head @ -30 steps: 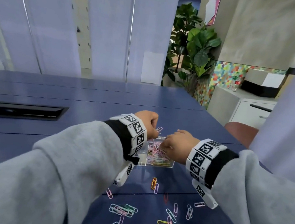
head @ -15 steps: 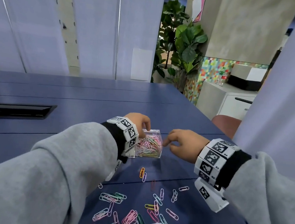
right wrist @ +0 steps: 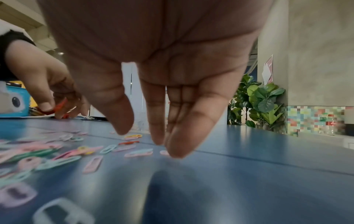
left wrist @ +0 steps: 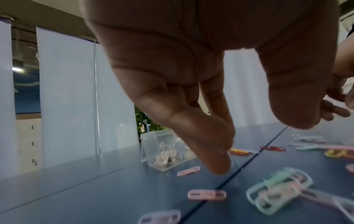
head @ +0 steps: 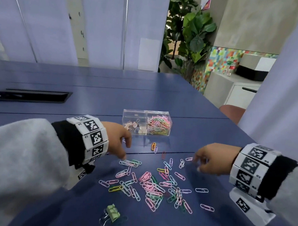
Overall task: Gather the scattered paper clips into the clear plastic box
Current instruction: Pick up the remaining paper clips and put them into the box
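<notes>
The clear plastic box (head: pixel 146 122) stands on the blue table (head: pixel 92 93); its right compartment holds a heap of coloured paper clips (head: pixel 159 124), its left one a few pale items. Many loose paper clips (head: pixel 152 185) lie scattered nearer to me. My left hand (head: pixel 125 152) hovers with relaxed fingers pointing down over a small bunch of clips (head: pixel 130 162), holding nothing. My right hand (head: pixel 197 164) hangs open just above the table beside a single clip (head: pixel 188 158). The left wrist view shows the left hand (left wrist: pixel 258 144) empty above the box (left wrist: pixel 162 151); the right wrist view shows the right hand (right wrist: pixel 149 141) empty.
A green binder clip (head: pixel 112 212) lies near the front edge. A black cable slot (head: pixel 34 94) is set into the table at far left. A brown chair back (head: pixel 232 113), a white cabinet (head: pixel 236 91) and a plant (head: pixel 191 35) stand past the table's right edge.
Both hands have left the box and come back toward me, down over the scattered clips. The box, held by the left hand before, now stands alone on the table.
</notes>
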### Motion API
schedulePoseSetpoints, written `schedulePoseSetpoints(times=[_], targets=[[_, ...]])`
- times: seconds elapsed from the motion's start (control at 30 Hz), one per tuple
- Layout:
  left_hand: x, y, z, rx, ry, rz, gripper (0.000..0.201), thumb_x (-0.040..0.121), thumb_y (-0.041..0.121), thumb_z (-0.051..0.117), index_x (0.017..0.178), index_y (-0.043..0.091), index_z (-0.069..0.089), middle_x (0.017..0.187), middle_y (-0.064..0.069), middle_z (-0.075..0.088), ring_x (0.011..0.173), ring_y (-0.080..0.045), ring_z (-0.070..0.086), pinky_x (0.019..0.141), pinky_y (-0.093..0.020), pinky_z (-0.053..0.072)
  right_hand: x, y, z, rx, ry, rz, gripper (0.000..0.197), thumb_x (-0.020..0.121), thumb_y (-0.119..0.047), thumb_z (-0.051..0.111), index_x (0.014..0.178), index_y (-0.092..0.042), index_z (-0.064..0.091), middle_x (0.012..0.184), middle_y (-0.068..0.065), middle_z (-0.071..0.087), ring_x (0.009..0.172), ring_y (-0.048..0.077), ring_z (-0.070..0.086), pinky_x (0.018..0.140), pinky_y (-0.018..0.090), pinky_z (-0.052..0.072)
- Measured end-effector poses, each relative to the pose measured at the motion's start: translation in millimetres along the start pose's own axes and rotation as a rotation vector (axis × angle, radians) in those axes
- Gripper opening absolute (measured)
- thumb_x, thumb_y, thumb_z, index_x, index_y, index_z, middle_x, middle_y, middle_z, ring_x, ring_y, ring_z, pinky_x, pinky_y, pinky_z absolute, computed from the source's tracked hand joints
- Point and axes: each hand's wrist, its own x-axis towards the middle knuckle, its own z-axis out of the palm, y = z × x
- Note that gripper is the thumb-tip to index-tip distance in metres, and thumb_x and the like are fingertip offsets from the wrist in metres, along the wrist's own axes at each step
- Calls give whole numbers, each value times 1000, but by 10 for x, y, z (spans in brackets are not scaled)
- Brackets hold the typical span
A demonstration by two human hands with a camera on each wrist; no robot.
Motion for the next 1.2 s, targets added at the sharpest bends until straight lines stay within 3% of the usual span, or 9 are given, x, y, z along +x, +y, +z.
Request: schedulePoseSetpoints(times=[0.1, 0.23, 0.33, 0.57, 0.7, 0.87, 0.97, 1.07, 1.2], targets=[[-127, -115, 113, 26, -71, -93, 49, 73, 33, 75, 117, 27, 56, 102, -5, 71, 49, -6, 52, 54, -16, 44, -130, 19, 174, -18, -29, 43, 36, 80, -24, 58, 115, -29, 53, 71, -12, 48, 63, 8, 48, 57, 17, 38], [-226, -161, 225, 32, -184, -149, 62, 66, 34, 80, 119, 31, 47, 105, -9, 72, 59, -18, 61, 57, -18, 47, -258, 18, 384, 83, -126, 67, 43, 67, -28, 67, 100, -35, 40, 83, -5, 64, 73, 18, 66, 72, 32, 53], [-268, -125, 338, 64, -224, -153, 54, 65, 33, 79, 108, 31, 46, 101, -9, 73, 61, -19, 61, 62, -20, 48, -302, -54, 461, 142, -152, 54, 45, 68, -23, 69, 100, -32, 38, 76, -8, 55, 73, 25, 65, 68, 34, 53], [-210, -61, 463, 20, -143, -128, 32, 71, 18, 74, 86, 30, 48, 78, 0, 67, 53, -13, 56, 53, -19, 44, -175, -308, 488, 247, -80, 3, 34, 74, -9, 59, 96, -29, 44, 73, -9, 60, 49, 8, 60, 63, 25, 51], [-160, 35, 485, -29, -73, -67, 28, 72, 18, 75, 71, 29, 48, 74, 3, 64, 65, -16, 59, 53, -19, 41, -63, -520, 447, 236, -34, -89, 27, 77, -10, 60, 81, -32, 44, 69, -10, 57, 60, 15, 62, 62, 23, 47], [-163, 161, 415, -25, 27, 2, 43, 73, 28, 76, 110, 26, 55, 93, 4, 60, 84, -18, 56, 80, -27, 46, -80, -671, 279, 175, 44, -161, 36, 82, -35, 63, 114, -25, 51, 94, -9, 54, 84, 14, 54, 82, 26, 43], [-173, 188, 374, 64, -7, 4, 70, 68, 36, 79, 128, 29, 44, 127, -1, 51, 112, -22, 55, 96, -32, 44, -148, -692, 241, 125, -19, -212, 65, 72, -51, 69, 128, -42, 39, 113, -10, 42, 105, 16, 52, 99, 33, 42], [-168, 224, 395, 133, -76, 3, 76, 67, 37, 81, 132, 33, 41, 133, -1, 45, 119, -23, 52, 93, -30, 42, -169, -774, 309, 24, -63, -249, 73, 67, -49, 74, 129, -49, 36, 127, -4, 41, 117, 21, 50, 101, 39, 42], [-150, 282, 432, 121, -82, 30, 61, 68, 36, 79, 122, 30, 51, 122, -2, 55, 107, -21, 57, 87, -29, 45, -134, -860, 321, 12, -40, -284, 51, 76, -28, 70, 123, -37, 50, 121, 3, 44, 108, 23, 52, 89, 32, 43]])
